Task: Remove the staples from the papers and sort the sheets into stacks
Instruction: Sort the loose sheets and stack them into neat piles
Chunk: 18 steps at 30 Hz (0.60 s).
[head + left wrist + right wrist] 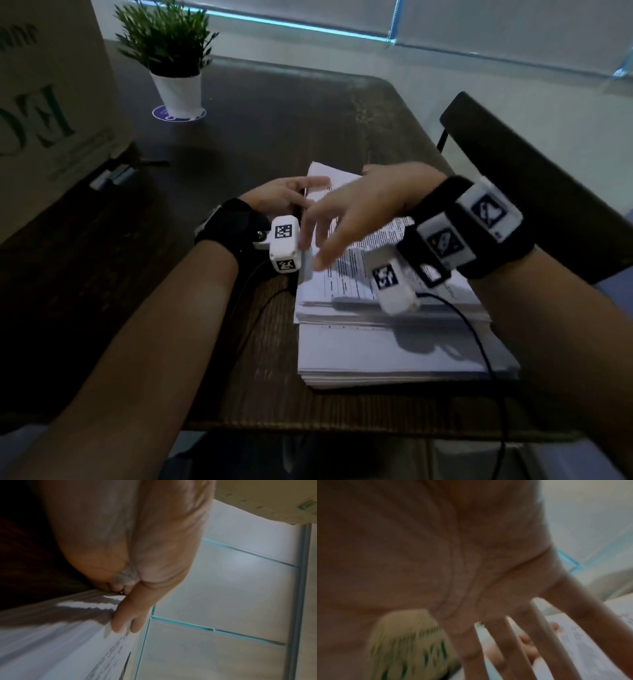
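**Thick paper pile, hands at its far left corner**

One tall pile of printed papers [394, 329] lies on the dark table [274, 113], toward its near right edge; it appears to sit in two offset layers, the upper one shifted back. The sheets should be light and floppy singly, but heavy and prone to sliding as a block, so I would take a stapled set by its corner, near the staple, not lift the bulk. No staple is visible.

The left hand [281, 197] rests at the pile's far left edge, fingers straight along the sheet edges. The right hand [359, 209] hovers above the top page, fingers spread and loose, holding nothing.

Also present: one potted plant [171, 58], one cardboard box [51, 102], one chair [513, 161].
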Each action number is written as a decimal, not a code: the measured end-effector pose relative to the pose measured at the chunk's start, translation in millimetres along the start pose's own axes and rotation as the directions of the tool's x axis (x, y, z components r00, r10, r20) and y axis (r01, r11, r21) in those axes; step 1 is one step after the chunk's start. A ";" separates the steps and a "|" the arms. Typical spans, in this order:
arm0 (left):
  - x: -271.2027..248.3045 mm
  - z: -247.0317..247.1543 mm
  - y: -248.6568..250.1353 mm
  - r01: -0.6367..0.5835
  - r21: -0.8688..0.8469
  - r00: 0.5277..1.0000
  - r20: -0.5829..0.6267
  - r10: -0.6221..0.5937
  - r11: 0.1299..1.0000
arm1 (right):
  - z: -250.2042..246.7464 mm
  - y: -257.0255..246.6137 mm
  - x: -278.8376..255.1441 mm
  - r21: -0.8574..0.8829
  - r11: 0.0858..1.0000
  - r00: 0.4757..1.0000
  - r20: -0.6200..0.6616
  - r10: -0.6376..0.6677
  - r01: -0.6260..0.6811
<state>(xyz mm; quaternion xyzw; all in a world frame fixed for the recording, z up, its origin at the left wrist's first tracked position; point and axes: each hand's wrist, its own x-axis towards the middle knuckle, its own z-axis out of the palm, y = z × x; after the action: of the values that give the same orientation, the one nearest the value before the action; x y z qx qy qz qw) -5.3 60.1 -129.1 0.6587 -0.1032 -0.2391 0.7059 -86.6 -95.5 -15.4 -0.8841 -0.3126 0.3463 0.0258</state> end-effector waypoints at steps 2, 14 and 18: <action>2.9 -2.6 -2.2 -0.013 -0.067 1.000 0.000 0.013 0.998 | 15.7 -10.2 4.4 -0.207 0.977 0.997 -0.063 0.044 -0.056; 1.0 -0.7 -0.6 0.005 -0.033 1.000 -0.017 -0.006 0.999 | 50.0 -14.0 13.1 -0.374 0.919 0.978 -0.205 0.044 -0.120; 0.3 0.2 0.6 0.003 -0.047 1.000 -0.015 -0.004 0.999 | 52.6 -11.4 9.6 -0.366 0.924 0.976 -0.213 0.036 -0.113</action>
<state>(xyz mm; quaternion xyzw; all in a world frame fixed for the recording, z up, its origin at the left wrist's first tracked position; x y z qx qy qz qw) -5.0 59.7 -128.6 0.6438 -0.0911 -0.2378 0.7215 -120.3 -89.9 -58.1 -0.9145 -0.3348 0.1890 -0.1255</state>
